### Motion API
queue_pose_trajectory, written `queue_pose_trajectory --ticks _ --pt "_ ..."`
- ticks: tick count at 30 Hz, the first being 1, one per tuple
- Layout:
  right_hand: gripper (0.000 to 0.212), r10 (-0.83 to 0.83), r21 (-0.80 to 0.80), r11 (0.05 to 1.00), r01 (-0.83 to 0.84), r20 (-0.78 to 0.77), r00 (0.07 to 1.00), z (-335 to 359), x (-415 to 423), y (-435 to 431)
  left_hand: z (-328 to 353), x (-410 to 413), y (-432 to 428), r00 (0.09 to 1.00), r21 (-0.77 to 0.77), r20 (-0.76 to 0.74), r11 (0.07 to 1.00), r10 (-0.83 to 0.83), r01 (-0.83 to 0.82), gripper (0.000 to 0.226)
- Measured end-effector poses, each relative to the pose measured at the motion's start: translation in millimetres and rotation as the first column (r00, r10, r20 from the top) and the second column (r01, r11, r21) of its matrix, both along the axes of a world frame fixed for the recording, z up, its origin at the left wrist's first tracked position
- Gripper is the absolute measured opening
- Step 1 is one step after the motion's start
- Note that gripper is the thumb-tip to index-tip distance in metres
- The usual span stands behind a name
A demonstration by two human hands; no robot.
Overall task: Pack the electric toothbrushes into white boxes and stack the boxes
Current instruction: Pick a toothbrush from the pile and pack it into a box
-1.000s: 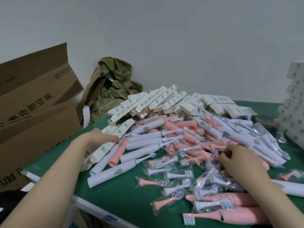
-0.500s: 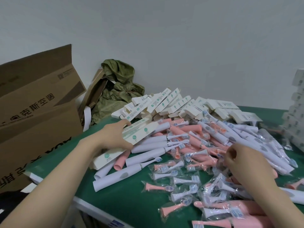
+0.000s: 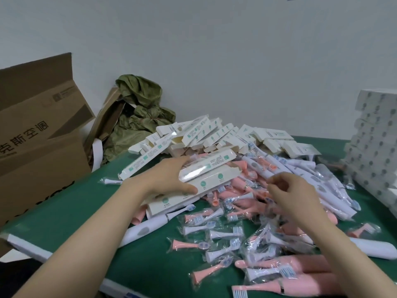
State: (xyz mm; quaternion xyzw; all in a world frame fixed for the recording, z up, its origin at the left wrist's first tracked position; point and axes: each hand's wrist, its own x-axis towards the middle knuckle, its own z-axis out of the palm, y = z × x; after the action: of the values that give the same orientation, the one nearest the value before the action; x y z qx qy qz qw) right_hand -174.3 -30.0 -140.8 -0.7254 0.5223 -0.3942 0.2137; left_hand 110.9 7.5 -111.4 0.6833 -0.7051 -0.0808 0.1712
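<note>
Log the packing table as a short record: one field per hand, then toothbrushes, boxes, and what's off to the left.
left hand: grips a white box over the heap, thumb on its near edge
right hand: fingers curled above the bagged brush heads; unclear whether it holds one
toothbrushes: white toothbrush and pink toothbrushes lie loose on the green table
loose boxes: heaped at the table's far side
stacked boxes: at the right edge
left side: cardboard carton, crumpled green cloth
</note>
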Motion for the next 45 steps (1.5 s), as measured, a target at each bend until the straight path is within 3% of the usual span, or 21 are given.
queue_pose_trajectory --ticks 3,5,7,9,12,14,17,19,21,23,26,28,31,33,35,37,39,41,45 --pt "0.004 0.131 0.14 0.979 -0.148 0.122 0.984 7 10 -2 1 -5 2 0.999 -0.19 -0.043 0.981 0.03 -0.037 0.091" --pt "0.026 0.213 0.255 0.915 -0.313 0.355 0.91 11 16 0 8 -12 6 0.999 -0.285 0.049 0.958 0.003 0.011 0.097" --pt "0.052 0.237 0.293 0.776 -0.558 0.685 0.689 16 19 0 15 -25 10 0.976 -0.381 0.215 0.916 -0.045 0.126 0.092" --pt "0.05 0.216 0.194 0.697 -0.69 0.861 0.46 23 16 -2 22 -42 12 0.95 -0.423 0.294 0.876 -0.109 0.232 0.08" --pt "0.05 0.195 0.062 0.762 -0.644 0.927 0.32 30 7 -6 28 -60 8 0.967 -0.312 0.116 0.916 -0.226 0.252 0.068" --pt "0.054 0.193 0.003 0.78 -0.625 0.95 0.246 31 0 -11 32 -64 2 0.977 -0.242 -0.048 0.952 -0.206 0.189 0.047" --pt "0.058 0.196 0.026 0.786 -0.618 0.937 0.289 36 -5 -18 34 -68 -7 0.883 -0.114 -0.425 0.98 -0.199 0.166 0.002" --pt "0.064 0.183 0.074 0.796 -0.601 0.917 0.354 40 -5 -20 34 -75 -11 0.71 -0.049 -0.686 0.983 -0.162 0.177 0.014" --pt "0.072 0.21 0.097 0.775 -0.625 0.893 0.399 38 -4 -19 32 -87 -19 0.528 -0.066 -0.838 0.986 -0.138 0.154 0.029" --pt "0.073 0.241 0.151 0.741 -0.654 0.85 0.469 32 -1 -15 26 -102 -30 0.343 -0.116 -0.929 0.99 -0.137 0.082 0.046" --pt "0.053 0.319 0.193 0.704 -0.684 0.774 0.547 23 3 -6 19 -128 -43 0.107 -0.198 -0.976 0.979 -0.191 -0.052 0.023" --pt "0.034 0.309 0.176 0.757 -0.629 0.752 0.582 18 2 -4 13 -139 -45 0.007 -0.183 -0.983 0.978 -0.183 -0.104 0.019" --pt "0.022 0.242 0.185 0.843 -0.505 0.708 0.663 12 -5 -5 -2 -144 -46 -0.07 -0.189 -0.979 0.98 -0.193 -0.061 0.042" --pt "0.024 0.235 0.228 0.821 -0.523 0.701 0.674 8 -7 -6 -11 -143 -47 -0.066 -0.211 -0.975 0.977 -0.213 -0.033 0.035" --pt "0.026 0.257 0.25 0.814 -0.525 0.655 0.711 5 -7 -7 -16 -142 -48 0.02 -0.211 -0.977 0.976 -0.21 -0.055 0.021" --pt "0.032 0.263 0.227 0.844 -0.485 0.613 0.745 9 -6 -11 -17 -136 -47 0.236 -0.249 -0.945 0.966 -0.226 -0.074 0.03" --pt "0.029 0.242 0.194 0.819 -0.54 0.737 0.631 16 -4 -15 -18 -129 -43 0.42 -0.264 -0.873 0.964 -0.249 0.023 0.051" --pt "0.024 0.22 0.159 0.779 -0.606 0.836 0.502 22 -7 -17 -16 -127 -34 0.432 -0.241 -0.854 0.957 -0.289 0.163 0.057" --pt "0.039 0.272 0.155 0.782 -0.604 0.787 0.554 17 -11 -15 -13 -134 -25 0.371 -0.26 -0.858 0.923 -0.355 0.282 0.047"
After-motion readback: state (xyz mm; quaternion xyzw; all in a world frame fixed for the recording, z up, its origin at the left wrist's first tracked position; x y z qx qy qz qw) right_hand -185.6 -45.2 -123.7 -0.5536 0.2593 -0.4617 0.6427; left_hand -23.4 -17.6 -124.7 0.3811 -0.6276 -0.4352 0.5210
